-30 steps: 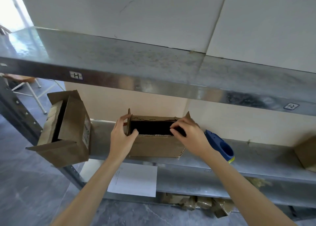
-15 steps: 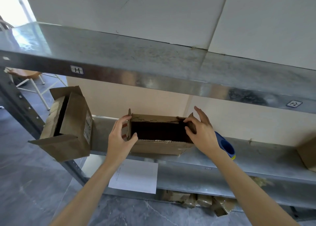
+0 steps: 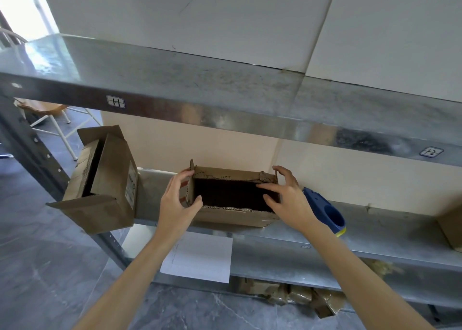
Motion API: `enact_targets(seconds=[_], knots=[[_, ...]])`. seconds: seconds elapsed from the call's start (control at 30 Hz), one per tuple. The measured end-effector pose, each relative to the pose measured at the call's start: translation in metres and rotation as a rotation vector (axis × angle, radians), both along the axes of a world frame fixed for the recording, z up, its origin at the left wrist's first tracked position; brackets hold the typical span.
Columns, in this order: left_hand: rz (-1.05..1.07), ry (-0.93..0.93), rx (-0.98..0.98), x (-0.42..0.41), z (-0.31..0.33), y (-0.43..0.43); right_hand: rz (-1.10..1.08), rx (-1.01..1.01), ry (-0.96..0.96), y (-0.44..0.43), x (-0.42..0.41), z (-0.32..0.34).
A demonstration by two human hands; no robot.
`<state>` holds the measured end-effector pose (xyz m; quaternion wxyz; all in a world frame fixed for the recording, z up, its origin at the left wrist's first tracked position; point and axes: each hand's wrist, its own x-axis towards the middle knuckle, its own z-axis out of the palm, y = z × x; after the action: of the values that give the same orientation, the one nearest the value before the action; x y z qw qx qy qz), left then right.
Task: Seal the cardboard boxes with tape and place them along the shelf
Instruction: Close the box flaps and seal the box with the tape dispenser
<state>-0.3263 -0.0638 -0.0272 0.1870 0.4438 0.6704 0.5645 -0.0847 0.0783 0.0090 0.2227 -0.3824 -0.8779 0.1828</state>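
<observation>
Asker: Where is the box [image 3: 232,216]?
Me: Open-topped and untaped, it sits at the front edge of the shelf [image 3: 380,232], between my hands.
Asker: Your grip?
Me: My left hand [image 3: 176,204] pinches the left end flap, thumb inside, to steady it. My right hand [image 3: 290,204] lies spread, fingers uncurled, on the right flap, probably to fold it inward.
Asker: The tape?
Me: A blue tape gun [image 3: 325,211] lies just behind my right wrist, handy for sealing. A second box [image 3: 110,179], open, overhangs the shelf's left end.
</observation>
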Motion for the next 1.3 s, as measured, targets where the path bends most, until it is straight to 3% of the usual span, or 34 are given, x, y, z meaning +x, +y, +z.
enact_targets(seconds=[0.2,1.0,1.3], knots=[[-0.035,0.017,0.021,-0.001,-0.004,-0.001,-0.058,0.065,-0.028,0.004,-0.003,-0.002],[-0.183,0.2,0.077,-0.008,-0.016,-0.012,-0.2,-0.001,0.006,0.016,-0.01,-0.009],[-0.23,0.236,0.072,-0.009,-0.013,-0.014,-0.227,-0.138,-0.022,0.02,-0.013,-0.009]])
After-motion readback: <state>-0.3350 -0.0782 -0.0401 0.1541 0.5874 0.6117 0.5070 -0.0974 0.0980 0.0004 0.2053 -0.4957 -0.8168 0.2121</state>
